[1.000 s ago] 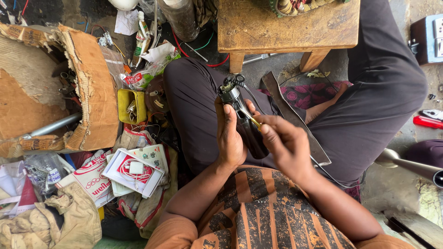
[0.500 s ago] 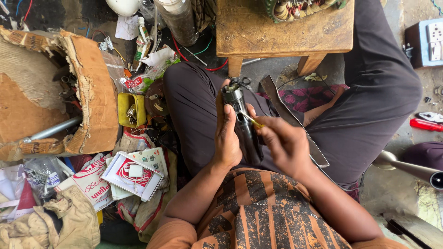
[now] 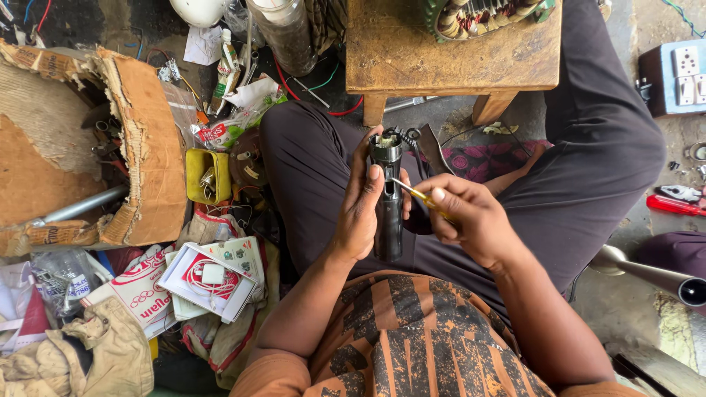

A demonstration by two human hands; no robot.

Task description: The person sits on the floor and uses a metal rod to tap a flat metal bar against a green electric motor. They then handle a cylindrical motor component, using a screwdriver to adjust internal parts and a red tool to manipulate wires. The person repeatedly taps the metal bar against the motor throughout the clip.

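left hand [image 3: 360,209] grips a black cylindrical tool body [image 3: 387,202] upright; right hand [image 3: 471,220], at its 3 o'clock, pinches a yellow-handled screwdriver [image 3: 412,192] against it.

Black cylindrical tool [image 3: 387,198]: now more upright in left hand [image 3: 360,209]. Screwdriver [image 3: 414,194]: tip now against its side, beside left thumb.
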